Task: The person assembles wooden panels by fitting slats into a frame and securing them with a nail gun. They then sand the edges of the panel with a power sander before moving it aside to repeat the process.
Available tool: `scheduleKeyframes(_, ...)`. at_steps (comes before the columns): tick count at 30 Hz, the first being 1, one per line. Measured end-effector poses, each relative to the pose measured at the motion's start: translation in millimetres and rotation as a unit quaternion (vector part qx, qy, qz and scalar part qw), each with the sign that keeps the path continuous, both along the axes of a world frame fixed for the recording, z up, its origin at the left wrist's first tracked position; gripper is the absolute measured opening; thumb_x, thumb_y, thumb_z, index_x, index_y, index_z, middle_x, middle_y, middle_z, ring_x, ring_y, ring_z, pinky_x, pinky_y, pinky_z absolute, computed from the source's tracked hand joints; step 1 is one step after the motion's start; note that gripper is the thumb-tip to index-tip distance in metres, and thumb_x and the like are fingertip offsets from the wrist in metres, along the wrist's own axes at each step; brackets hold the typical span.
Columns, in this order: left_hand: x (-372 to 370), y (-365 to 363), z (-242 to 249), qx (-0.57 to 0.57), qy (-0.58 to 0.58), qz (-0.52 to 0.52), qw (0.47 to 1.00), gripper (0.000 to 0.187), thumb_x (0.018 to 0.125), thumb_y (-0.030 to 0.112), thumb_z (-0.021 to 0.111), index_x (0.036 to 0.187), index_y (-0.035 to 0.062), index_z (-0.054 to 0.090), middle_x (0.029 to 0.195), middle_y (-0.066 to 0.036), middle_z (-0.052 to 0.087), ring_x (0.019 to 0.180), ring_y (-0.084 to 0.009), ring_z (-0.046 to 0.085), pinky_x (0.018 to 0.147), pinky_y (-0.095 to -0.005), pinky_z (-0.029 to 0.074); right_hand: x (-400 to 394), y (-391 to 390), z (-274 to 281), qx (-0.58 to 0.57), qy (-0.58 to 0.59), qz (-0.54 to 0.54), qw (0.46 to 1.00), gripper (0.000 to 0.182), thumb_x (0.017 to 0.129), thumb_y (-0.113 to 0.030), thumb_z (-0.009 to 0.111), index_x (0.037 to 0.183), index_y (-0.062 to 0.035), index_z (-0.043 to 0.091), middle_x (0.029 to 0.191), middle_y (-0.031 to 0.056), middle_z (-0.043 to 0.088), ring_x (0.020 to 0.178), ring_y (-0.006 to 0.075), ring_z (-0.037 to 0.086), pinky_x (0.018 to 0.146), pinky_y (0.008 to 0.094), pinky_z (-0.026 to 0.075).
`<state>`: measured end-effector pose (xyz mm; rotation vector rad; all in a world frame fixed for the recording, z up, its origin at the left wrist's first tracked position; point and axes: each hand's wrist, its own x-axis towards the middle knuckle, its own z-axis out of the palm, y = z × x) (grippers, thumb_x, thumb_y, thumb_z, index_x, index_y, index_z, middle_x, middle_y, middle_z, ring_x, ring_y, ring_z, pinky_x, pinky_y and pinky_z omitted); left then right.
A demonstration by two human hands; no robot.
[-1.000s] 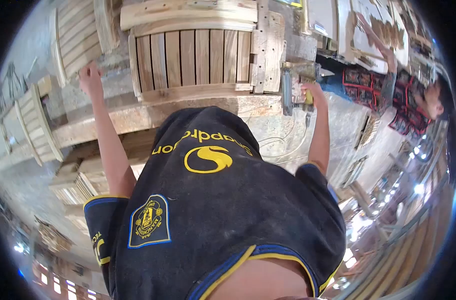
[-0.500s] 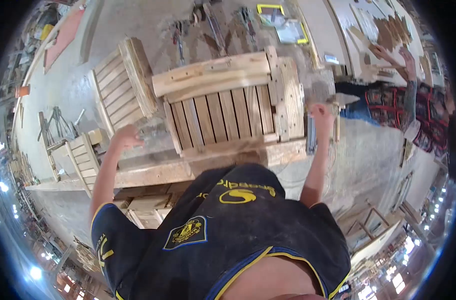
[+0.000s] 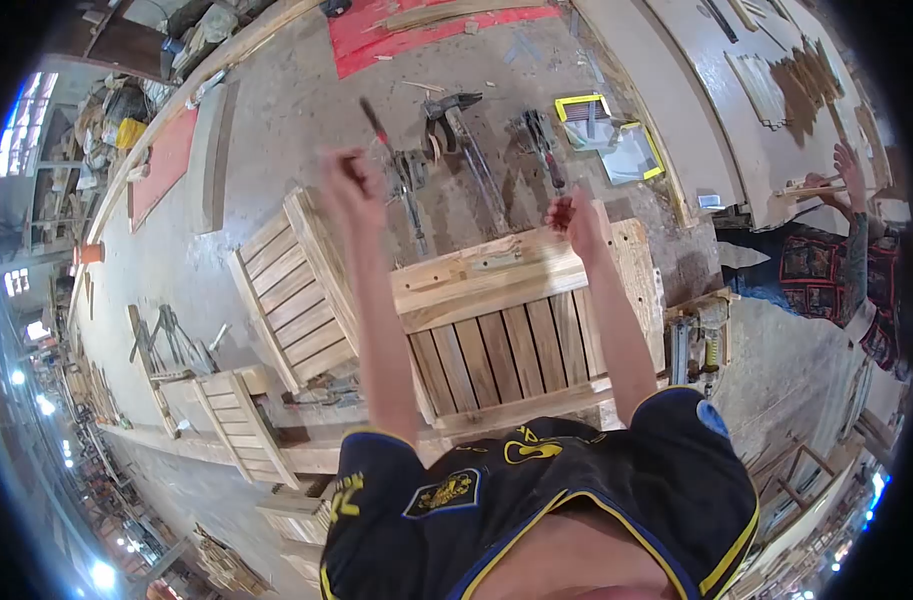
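My left hand [image 3: 356, 187] is raised over the bench, blurred, with fingers that look curled; whether it holds anything cannot be made out. Beside it lie a red-handled tool [image 3: 373, 118] and a long, narrow metal tool [image 3: 411, 205]. My right hand [image 3: 574, 222] is over the far rail of a slatted wooden panel [image 3: 496, 345], its fingers bent inward and their contents hidden. That panel lies in front of me, with dark holes along its far rail. Beyond it are a hammer [image 3: 473, 160] and another hand tool [image 3: 542, 150].
Smaller slatted panels [image 3: 301, 290] [image 3: 241, 425] lie to the left. A yellow-edged case [image 3: 631, 155] sits at the back right. To the right, a co-worker in a patterned shirt [image 3: 826, 270] handles wood at another table [image 3: 666, 60]. A wooden beam [image 3: 213, 160] lies far left.
Both hands have moved away from my body, from the panel's two sides to its far edge and the tools. The view has shifted, showing more of the far bench.
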<state>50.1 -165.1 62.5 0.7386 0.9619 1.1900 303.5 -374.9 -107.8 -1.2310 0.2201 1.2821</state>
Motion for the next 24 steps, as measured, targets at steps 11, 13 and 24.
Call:
scheduleKeyframes(11, -219.7, -284.3, -123.0, -0.015, 0.736, -0.120, 0.666, 0.036, 0.079, 0.024, 0.063, 0.105, -0.0002, 0.057, 0.097, -0.021, 0.059, 0.091, -0.0340, 0.057, 0.078, -0.0430, 0.046, 65.0, 63.5, 220.4, 0.307, -0.443, 0.037, 0.842, 0.049, 0.095, -0.041, 0.038, 0.073, -0.0020, 0.058, 0.070, 0.0069, 0.057, 0.068, 0.0210, 0.055, 0.071, 0.0327, 0.043)
scheduleKeyframes(13, -216.7, -347.9, -139.2, -0.047, 0.766, -0.134, 0.627, 0.042, 0.078, 0.017, 0.061, 0.113, -0.0024, 0.050, 0.108, -0.027, 0.051, 0.102, -0.0419, 0.050, 0.085, -0.0475, 0.042, 18.5, 18.9, 192.9, 0.087, -0.589, 0.180, 0.783, 0.047, 0.089, -0.047, 0.047, 0.082, -0.0035, 0.064, 0.074, 0.0110, 0.063, 0.076, 0.0288, 0.059, 0.076, 0.0379, 0.046)
scheduleKeyframes(24, -221.4, -390.4, -147.4, 0.010, 0.706, -0.052, 0.706, 0.047, 0.072, -0.003, 0.054, 0.118, -0.0030, 0.043, 0.105, -0.028, 0.049, 0.099, -0.0463, 0.047, 0.084, -0.0512, 0.040, -149.1, -86.5, -13.7, -0.087, -0.771, 0.405, 0.484, 0.083, 0.090, -0.055, 0.038, 0.144, 0.0026, 0.012, 0.150, 0.0209, 0.016, 0.139, 0.0335, 0.014, 0.113, 0.0428, 0.013)
